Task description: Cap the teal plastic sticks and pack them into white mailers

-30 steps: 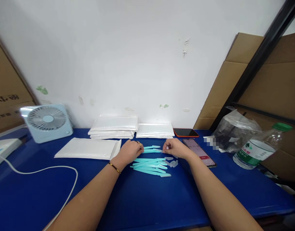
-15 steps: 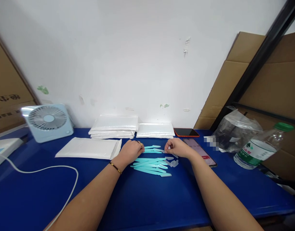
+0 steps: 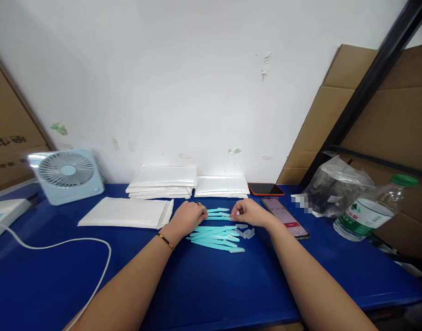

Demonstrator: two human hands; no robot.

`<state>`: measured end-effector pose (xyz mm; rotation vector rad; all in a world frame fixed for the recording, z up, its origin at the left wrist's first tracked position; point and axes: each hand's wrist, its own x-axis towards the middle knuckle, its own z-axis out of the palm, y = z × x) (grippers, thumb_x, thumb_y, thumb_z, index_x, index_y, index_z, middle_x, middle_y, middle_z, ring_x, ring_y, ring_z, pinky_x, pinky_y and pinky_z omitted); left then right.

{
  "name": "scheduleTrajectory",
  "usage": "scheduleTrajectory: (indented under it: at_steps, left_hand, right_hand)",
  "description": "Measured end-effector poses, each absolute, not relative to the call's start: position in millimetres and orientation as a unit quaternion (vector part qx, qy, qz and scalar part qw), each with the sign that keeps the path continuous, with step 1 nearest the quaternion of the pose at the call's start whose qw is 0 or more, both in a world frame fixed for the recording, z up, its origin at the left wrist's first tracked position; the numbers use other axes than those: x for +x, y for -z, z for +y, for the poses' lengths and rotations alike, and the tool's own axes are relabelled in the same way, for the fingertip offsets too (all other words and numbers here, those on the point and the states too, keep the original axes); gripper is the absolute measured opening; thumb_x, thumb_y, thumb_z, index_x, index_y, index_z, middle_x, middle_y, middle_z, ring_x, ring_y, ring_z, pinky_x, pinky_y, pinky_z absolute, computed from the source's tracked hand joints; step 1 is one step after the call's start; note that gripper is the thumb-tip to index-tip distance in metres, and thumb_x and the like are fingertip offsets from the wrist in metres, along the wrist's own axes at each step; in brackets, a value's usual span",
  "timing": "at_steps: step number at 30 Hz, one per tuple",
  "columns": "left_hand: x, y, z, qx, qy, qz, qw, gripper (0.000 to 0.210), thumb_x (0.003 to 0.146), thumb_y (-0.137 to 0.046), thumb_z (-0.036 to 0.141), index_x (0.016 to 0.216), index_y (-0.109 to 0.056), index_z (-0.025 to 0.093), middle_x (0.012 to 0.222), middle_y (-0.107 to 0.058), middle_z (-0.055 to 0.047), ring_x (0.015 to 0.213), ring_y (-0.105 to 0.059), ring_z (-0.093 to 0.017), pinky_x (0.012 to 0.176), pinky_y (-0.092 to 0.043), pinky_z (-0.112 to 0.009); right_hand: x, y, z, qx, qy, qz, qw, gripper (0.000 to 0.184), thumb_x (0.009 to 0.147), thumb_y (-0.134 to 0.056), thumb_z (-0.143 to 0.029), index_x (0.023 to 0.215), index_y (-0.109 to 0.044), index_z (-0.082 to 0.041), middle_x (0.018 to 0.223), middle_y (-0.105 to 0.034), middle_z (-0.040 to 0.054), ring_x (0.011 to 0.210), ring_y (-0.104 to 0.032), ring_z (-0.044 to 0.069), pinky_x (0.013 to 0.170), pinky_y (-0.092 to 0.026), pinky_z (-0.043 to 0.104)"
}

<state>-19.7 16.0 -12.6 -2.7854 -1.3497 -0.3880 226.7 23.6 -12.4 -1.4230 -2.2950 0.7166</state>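
Observation:
Several turquoise eyebrow razors (image 3: 214, 240) lie fanned out on the blue table, blade ends to the right. Above them, my left hand (image 3: 191, 217) is closed around the handle end of a razor (image 3: 219, 218), beside others in the upper group. At that razor's blade end, my right hand (image 3: 246, 213) pinches with thumb and fingertips what looks like a clear plastic cap, mostly hidden by the fingers. Loose clear caps (image 3: 248, 233) lie just below my right hand.
White padded envelopes (image 3: 162, 177) are stacked by the wall, with another stack (image 3: 221, 185) alongside and one envelope (image 3: 121, 212) lying left. Two phones (image 3: 266, 189) (image 3: 287, 218), a bottle (image 3: 373, 211) and a plastic bag (image 3: 335, 186) stand right; a fan (image 3: 69, 172) and white cable (image 3: 76, 239) are left.
My right hand has shifted slightly left, bringing its fingertips to the razor's blade end. My left hand stays nearly in place; the view has moved slightly.

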Motion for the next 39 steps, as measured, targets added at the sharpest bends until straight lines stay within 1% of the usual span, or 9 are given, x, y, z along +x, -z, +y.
scheduleTrajectory:
  at_steps: [6,8,10,13,16,19,25,29,39]
  left_hand:
    - [-16.1,10.7,11.7,-0.875,0.152,-0.457,-0.059,0.020,0.081,-0.047,0.029,0.082,-0.064,0.020,0.084,-0.065,-0.003,0.078,-0.057,-0.016,0.069,-0.037,-0.024]
    - [-17.2,8.3,8.0,-0.874,0.169,-0.444,-0.105,0.025,0.078,-0.051,0.040,0.087,-0.064,0.020,0.088,-0.064,-0.003,0.080,-0.057,-0.016,0.068,-0.039,-0.023]
    - [-17.7,5.9,3.8,-0.883,0.150,-0.418,-0.154,0.034,0.072,-0.056,0.049,0.086,-0.064,0.020,0.086,-0.063,-0.002,0.075,-0.056,-0.015,0.062,-0.039,-0.022]
    - [-16.2,4.3,-0.6,-0.888,0.111,-0.403,-0.190,0.030,0.070,-0.057,0.048,0.080,-0.064,0.021,0.075,-0.062,0.000,0.064,-0.054,-0.011,0.053,-0.035,-0.020]
    - [-14.4,4.6,-1.1,-0.883,0.111,-0.413,-0.194,0.021,0.076,-0.051,0.038,0.076,-0.064,0.020,0.069,-0.062,0.001,0.060,-0.053,-0.010,0.051,-0.033,-0.020]
    - [-14.6,5.8,1.1,-0.873,0.120,-0.431,-0.191,0.021,0.078,-0.048,0.034,0.076,-0.063,0.020,0.072,-0.064,0.000,0.061,-0.054,-0.011,0.050,-0.033,-0.020]
    - [-14.5,11.4,7.9,-0.871,0.148,-0.462,-0.081,0.015,0.078,-0.051,0.028,0.071,-0.062,0.021,0.073,-0.064,0.001,0.065,-0.056,-0.013,0.059,-0.036,-0.022]
    - [-13.8,14.7,10.5,-0.875,0.142,-0.457,-0.070,0.014,0.078,-0.053,0.028,0.072,-0.062,0.020,0.074,-0.064,0.001,0.067,-0.057,-0.012,0.060,-0.036,-0.022]
    - [-18.7,16.5,14.7,-0.872,0.148,-0.461,-0.073,0.014,0.078,-0.053,0.030,0.073,-0.063,0.021,0.073,-0.064,0.001,0.065,-0.057,-0.012,0.059,-0.036,-0.022]
  right_hand:
    - [227.8,6.9,21.9,-0.510,-0.248,-0.802,0.189,0.017,0.066,-0.061,-0.029,0.074,-0.069,-0.015,0.065,-0.065,0.0017,0.056,-0.053,0.010,0.050,-0.037,0.019]
    - [237.2,0.6,20.2,-0.517,-0.269,-0.796,0.163,0.021,0.064,-0.064,-0.032,0.077,-0.069,-0.015,0.065,-0.065,0.0014,0.055,-0.053,0.010,0.049,-0.037,0.019]
    - [245.9,-5.3,18.3,-0.516,-0.281,-0.800,0.119,0.025,0.059,-0.068,-0.035,0.076,-0.069,-0.016,0.063,-0.064,0.0007,0.054,-0.052,0.011,0.048,-0.037,0.019]
    - [251.4,-9.5,16.4,-0.512,-0.281,-0.809,0.067,0.023,0.056,-0.070,-0.034,0.070,-0.069,-0.017,0.060,-0.062,-0.0001,0.053,-0.051,0.011,0.048,-0.036,0.019]
    - [251.0,-8.9,16.7,-0.513,-0.279,-0.810,0.058,0.020,0.057,-0.069,-0.033,0.067,-0.068,-0.017,0.060,-0.061,-0.0002,0.053,-0.051,0.011,0.048,-0.036,0.020]
    - [250.7,-7.1,17.7,-0.518,-0.270,-0.809,0.069,0.019,0.058,-0.069,-0.033,0.067,-0.067,-0.017,0.063,-0.062,0.0003,0.055,-0.052,0.011,0.049,-0.036,0.020]
    - [247.3,-0.4,20.7,-0.522,-0.271,-0.802,0.106,0.017,0.062,-0.066,-0.031,0.070,-0.065,-0.016,0.067,-0.065,0.0019,0.058,-0.056,0.012,0.050,-0.039,0.019]
    - [240.1,6.6,23.4,-0.515,-0.276,-0.802,0.122,0.017,0.065,-0.064,-0.031,0.073,-0.066,-0.016,0.062,-0.064,0.0014,0.054,-0.056,0.012,0.049,-0.040,0.019]
    - [228.7,4.2,20.8,-0.518,-0.244,-0.808,0.143,0.013,0.065,-0.064,-0.027,0.071,-0.067,-0.016,0.064,-0.065,0.0011,0.056,-0.055,0.011,0.049,-0.039,0.019]
